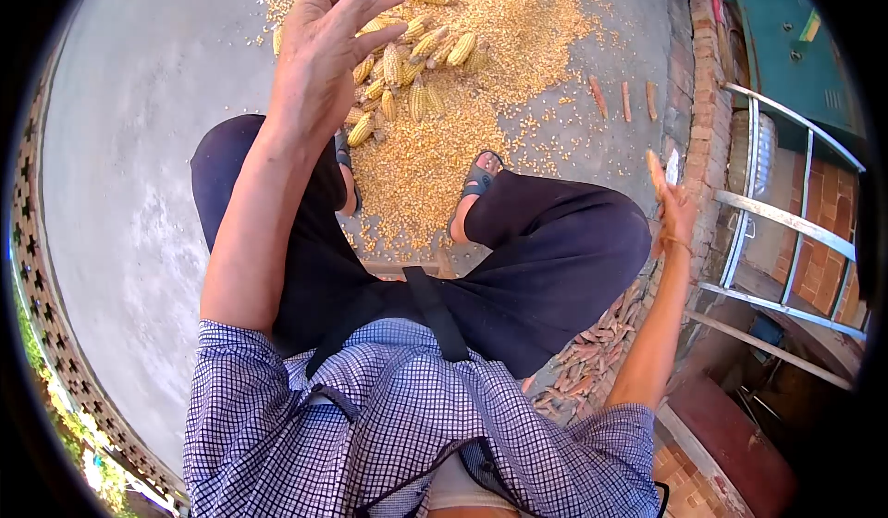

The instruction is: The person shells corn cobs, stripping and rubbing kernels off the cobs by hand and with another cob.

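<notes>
My left hand (324,42) is raised on the left, fingers stretched and apart, with nothing visible in it. Beyond it lies a heap of yellow corn ears (416,55) on loose corn kernels (416,166). My right hand (678,215) is held out to the right, closed around a stripped corncob (655,174). A pale, pointed thing (672,167) stands up beside that cob at the same hand; I cannot make out what it is.
Several bare cobs (583,361) are piled to the right of my seat, and a few cobs (626,102) lie on the concrete. A metal ladder (786,217) stands past the brick edging (709,120). A green cabinet (795,46) is at the far right.
</notes>
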{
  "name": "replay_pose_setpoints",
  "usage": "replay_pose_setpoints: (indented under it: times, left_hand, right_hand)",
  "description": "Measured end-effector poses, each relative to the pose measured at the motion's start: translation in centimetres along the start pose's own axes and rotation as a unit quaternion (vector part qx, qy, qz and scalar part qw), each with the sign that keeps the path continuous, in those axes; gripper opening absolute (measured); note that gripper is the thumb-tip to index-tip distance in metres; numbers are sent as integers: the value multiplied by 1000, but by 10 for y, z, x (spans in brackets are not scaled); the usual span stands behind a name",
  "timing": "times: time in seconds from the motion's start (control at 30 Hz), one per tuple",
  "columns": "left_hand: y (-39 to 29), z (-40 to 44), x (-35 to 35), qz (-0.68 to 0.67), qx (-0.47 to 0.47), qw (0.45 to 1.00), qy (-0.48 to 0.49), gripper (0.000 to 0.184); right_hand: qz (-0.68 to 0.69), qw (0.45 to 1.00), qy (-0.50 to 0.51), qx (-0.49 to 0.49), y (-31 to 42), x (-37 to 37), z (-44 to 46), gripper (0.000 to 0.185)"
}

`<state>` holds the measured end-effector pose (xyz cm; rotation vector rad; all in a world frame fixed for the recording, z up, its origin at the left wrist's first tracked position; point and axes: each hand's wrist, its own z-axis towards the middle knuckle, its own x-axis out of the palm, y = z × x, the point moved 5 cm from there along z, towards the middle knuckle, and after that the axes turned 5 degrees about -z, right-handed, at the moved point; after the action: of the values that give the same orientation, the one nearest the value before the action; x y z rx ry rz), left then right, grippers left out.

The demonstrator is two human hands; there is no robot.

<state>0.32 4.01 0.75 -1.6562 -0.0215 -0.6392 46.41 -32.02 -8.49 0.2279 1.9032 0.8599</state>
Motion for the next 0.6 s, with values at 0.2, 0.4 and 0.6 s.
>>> replay_pose_setpoints:
  times: [0.2, 0.4, 0.6]
  left_hand:
    - [3, 1, 2, -12, -16, 1000, 7, 45]
    - [-6, 14, 7, -4, -5, 999, 45, 44]
    - [-4, 21, 17, 50, -71, 996, 28, 53]
  right_hand:
    - [-365, 885, 173, 232, -292, -33, -170, 44]
    - [-602, 702, 303, 230, -382, -119, -311, 50]
    - [-485, 863, -134, 44, -223, -118, -117, 35]
